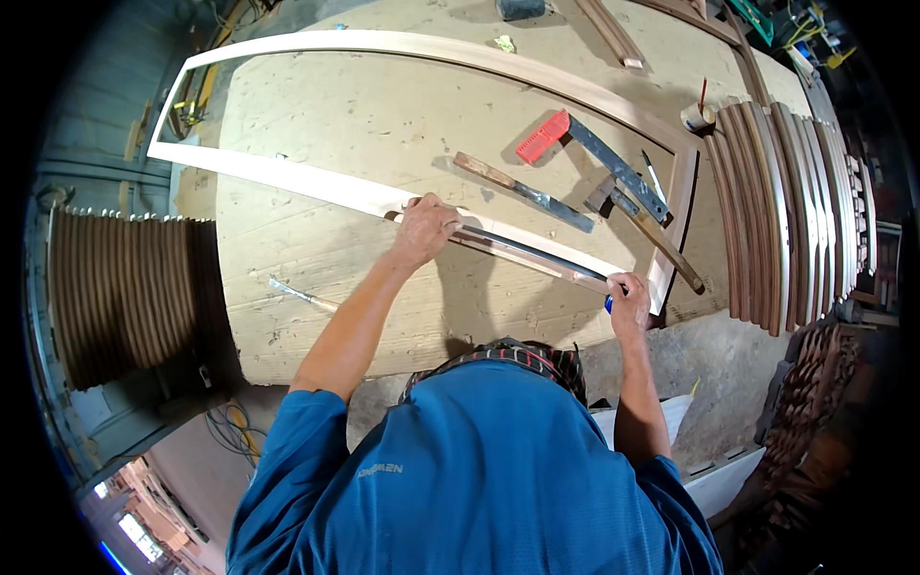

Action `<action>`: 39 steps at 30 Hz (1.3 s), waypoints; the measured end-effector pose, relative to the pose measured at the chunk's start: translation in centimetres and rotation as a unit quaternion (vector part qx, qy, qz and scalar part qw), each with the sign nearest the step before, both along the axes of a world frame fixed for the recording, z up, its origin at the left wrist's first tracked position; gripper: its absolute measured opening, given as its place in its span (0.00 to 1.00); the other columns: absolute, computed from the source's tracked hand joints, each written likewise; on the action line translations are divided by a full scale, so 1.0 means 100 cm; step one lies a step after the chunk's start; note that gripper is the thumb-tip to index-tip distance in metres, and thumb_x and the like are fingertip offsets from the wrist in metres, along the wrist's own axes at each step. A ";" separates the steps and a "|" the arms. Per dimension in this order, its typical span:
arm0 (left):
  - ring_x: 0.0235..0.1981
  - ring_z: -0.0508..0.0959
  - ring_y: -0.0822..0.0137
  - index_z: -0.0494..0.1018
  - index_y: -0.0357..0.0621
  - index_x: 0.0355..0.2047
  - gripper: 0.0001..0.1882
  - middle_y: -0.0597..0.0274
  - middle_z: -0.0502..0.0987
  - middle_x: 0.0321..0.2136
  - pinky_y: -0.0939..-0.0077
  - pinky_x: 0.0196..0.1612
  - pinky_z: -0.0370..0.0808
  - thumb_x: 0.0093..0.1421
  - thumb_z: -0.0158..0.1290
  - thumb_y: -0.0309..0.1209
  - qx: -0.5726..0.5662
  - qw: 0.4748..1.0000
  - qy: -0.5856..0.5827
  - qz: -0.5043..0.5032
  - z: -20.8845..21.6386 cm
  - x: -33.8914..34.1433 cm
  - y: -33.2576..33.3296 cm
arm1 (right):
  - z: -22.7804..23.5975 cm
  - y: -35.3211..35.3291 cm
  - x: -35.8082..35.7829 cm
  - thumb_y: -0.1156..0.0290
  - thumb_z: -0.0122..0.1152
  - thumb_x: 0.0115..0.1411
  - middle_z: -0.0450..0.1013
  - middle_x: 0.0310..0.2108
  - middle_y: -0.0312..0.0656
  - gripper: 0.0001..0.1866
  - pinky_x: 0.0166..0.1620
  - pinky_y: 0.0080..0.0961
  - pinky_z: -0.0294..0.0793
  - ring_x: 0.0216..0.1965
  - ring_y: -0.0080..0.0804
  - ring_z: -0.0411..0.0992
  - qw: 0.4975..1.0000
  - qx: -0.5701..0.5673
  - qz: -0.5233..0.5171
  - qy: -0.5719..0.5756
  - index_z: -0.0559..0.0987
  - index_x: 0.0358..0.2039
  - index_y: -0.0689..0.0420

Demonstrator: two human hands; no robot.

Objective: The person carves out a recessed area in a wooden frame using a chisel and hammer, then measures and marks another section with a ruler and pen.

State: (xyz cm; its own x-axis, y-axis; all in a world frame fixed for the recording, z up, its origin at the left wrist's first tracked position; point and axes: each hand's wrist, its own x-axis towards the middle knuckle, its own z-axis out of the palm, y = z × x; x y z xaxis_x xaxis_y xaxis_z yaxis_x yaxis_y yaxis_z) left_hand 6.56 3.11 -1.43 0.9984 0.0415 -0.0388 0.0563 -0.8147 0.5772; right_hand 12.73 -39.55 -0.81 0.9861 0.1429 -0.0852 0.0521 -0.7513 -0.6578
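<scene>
A long, pale wooden frame (278,174) lies across the board-topped table. My left hand (427,230) is closed over its near rail, fingers curled at the left end of a long, thin dark strip (537,254). The strip runs along the rail to my right hand (629,302), closed near the frame's right corner. A bit of blue (609,304) shows under the right fingers; its kind is hidden. Inside the frame lie a flat chisel (527,194), a square with a red handle (544,137), a hammer (656,235) and a pencil-like marker (654,175).
A slim tool with a pale handle (302,294) lies on the tabletop (278,249) left of my forearm. Stacked brown wooden strips stand left (125,287) and right (767,211) of the table. A white cup (697,117) and wooden lengths (613,34) are farther back.
</scene>
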 end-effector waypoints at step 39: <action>0.51 0.74 0.64 0.87 0.55 0.34 0.07 0.68 0.83 0.36 0.57 0.61 0.63 0.58 0.61 0.36 0.061 0.998 0.032 0.008 0.003 -0.001 0.005 | 0.002 -0.048 0.002 0.76 0.67 0.58 0.77 0.37 0.46 0.04 0.50 0.37 0.74 0.44 0.44 0.76 0.998 -0.045 -0.017 -0.035 0.83 0.33 0.61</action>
State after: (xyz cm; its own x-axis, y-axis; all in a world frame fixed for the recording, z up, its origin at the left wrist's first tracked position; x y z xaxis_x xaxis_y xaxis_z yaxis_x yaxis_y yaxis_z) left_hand 6.45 3.64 -1.16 0.9932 0.0663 -0.0960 0.1039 -0.8772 0.4687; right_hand 12.95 -44.38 -0.56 0.9942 0.1043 -0.0264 0.0695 -0.8096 -0.5829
